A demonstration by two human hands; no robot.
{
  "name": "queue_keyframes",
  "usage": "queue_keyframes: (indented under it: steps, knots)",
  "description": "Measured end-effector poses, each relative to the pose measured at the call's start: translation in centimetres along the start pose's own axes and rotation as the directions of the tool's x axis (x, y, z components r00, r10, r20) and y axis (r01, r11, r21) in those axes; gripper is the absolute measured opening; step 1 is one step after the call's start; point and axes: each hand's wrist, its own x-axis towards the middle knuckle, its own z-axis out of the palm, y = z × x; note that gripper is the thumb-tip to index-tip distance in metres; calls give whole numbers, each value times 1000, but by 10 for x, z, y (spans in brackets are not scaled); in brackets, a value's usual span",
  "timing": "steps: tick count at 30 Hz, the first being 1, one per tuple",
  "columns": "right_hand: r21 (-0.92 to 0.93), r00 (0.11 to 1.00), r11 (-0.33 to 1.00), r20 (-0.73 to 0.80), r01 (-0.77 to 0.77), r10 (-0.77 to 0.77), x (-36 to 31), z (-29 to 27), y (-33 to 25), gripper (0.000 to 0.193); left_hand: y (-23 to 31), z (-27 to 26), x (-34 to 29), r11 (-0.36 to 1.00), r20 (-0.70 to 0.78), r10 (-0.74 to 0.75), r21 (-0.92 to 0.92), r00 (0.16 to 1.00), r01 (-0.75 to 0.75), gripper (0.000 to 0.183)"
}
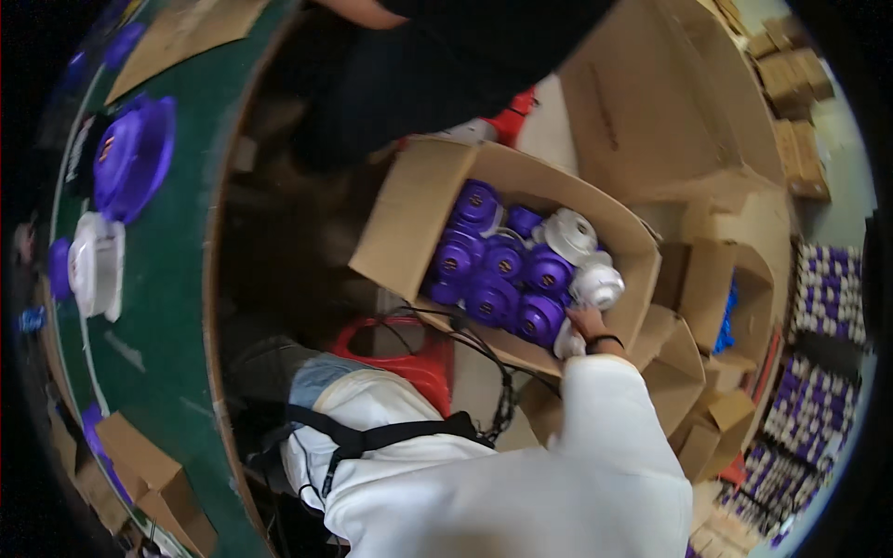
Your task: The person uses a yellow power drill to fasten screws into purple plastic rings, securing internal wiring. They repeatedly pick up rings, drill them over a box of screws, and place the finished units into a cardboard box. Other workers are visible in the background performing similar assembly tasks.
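Note:
An open cardboard box [409, 219] holds several purple round plastic housings [491, 296] and a few white ones [569, 234], packed close together. At the box's near right corner, my right hand [588, 324] reaches in past the rim with its fingers bent. It closes around a white plastic part [569, 340], most of which the hand and wrist hide. White sleeve covers my right arm, and a dark band circles the wrist. My left hand does not show.
To the left runs a green-topped bench [158, 372] with a purple housing [135, 158] and a white one [98, 265]. Near my lap is a red plastic stool [419, 358]. A dark-clothed person [437, 74] stands beyond the box. More cartons [735, 307] and stacked parts [828, 298] line the right.

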Motion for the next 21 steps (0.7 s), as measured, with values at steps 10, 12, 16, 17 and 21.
queue_keyframes:
  steps: [10,12,16,17,21]
  knots:
    - [-346,931,883,293,316,-218,-8,-107,-46,47,13,27,-38,889,161,-181,-396,970,231,26]
    - [-223,987,971,151,80,-47,-23,-174,-69,62,3,33,-44,823,263,-206,-475,943,312,34]
    - [71,998,997,67,-5,1,-116,-413,-120,57,-1,23,-49,813,185,-202,-516,962,270,33]
    - [245,1000,970,-10,-8,11,-139,-456,-128,59,-1,15,-48,804,194,-192,-530,962,268,33]
    - [665,834,505,-471,550,-288,-159,-531,-167,50,7,-18,-43,790,233,-155,-555,960,262,37]
